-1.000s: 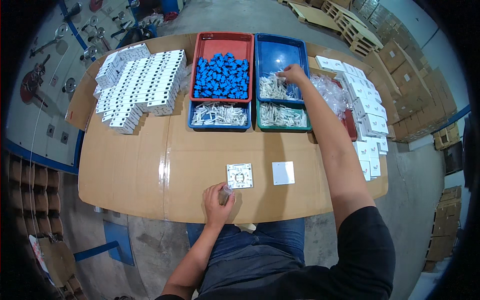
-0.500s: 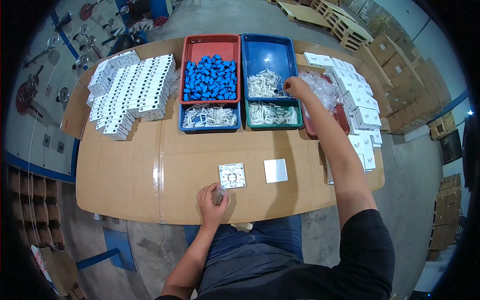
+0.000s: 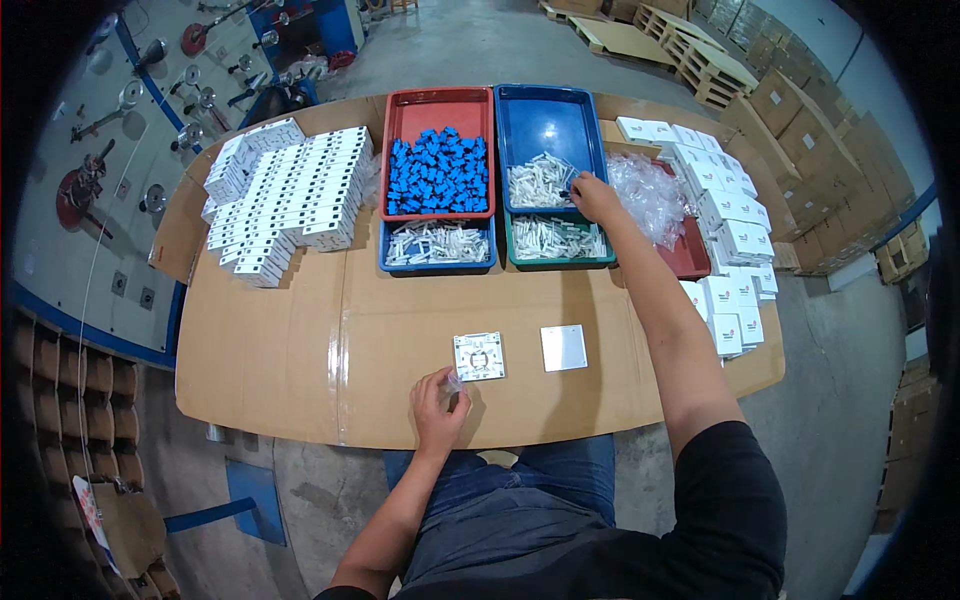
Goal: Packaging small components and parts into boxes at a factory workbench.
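My left hand (image 3: 437, 417) is closed around a small clear plastic bag (image 3: 455, 383) near the table's front edge. Just beyond it lies a square white electrical plate (image 3: 479, 356) with a round opening and metal parts. To the right sits a plain pale square plate (image 3: 564, 348), apart from the first. My right arm stretches forward, and my right hand (image 3: 597, 198) is at the right side of a blue tray (image 3: 546, 110) holding small white pieces (image 3: 540, 180). Its fingers are pinched together; what they hold, if anything, is too small to make out.
A red tray (image 3: 438, 101) of blue parts stands left of the blue tray. Lower blue (image 3: 436, 268) and green (image 3: 562, 264) trays hold white pieces. Stacked white boxes (image 3: 290, 190) fill the left; more boxes (image 3: 738, 240) and clear bags (image 3: 645, 190) stand right.
The whole view has shifted slightly, moving the table right and down in the picture. My right hand stays at the blue tray, and the left keeps its grip on the bag.
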`<state>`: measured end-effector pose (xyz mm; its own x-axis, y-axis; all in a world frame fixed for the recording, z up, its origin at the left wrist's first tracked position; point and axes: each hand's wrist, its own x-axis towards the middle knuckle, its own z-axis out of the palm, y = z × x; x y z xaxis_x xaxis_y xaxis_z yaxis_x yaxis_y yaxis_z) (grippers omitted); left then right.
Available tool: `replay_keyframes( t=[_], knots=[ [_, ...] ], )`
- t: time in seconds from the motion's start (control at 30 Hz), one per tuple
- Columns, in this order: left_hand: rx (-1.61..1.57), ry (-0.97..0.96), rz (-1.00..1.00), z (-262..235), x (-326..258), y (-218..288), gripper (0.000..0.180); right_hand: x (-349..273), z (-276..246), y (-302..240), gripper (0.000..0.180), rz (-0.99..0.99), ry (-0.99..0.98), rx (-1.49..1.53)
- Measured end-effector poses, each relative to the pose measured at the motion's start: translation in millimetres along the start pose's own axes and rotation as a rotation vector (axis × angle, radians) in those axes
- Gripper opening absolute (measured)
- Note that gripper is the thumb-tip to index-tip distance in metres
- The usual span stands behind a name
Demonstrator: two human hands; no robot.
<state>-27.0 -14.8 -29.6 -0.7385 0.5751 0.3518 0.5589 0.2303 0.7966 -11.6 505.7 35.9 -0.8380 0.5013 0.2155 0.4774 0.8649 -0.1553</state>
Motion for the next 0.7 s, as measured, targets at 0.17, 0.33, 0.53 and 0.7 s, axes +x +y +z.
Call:
replay_keyframes(
  t=[0.17,0.33,0.53,0.7],
  knots=[
    [-0.056,-0.022,-0.031,-1,-2,6,0.043,-16,1,24,0.020,0.257,0.268,0.468],
    [-0.463,0.072,-0.327,-11,9,13,0.035,-44,-24,-34,0.024,0.299,0.200,1.021],
    [-1.248,-0.281,-0.672,-46,48,83,0.043,-165,-107,-176,0.018,0.239,-0.005,1.298],
    [-1.537,-0.465,-0.716,-53,40,107,0.046,-212,-120,-250,0.014,0.117,-0.156,1.405]
  ],
)
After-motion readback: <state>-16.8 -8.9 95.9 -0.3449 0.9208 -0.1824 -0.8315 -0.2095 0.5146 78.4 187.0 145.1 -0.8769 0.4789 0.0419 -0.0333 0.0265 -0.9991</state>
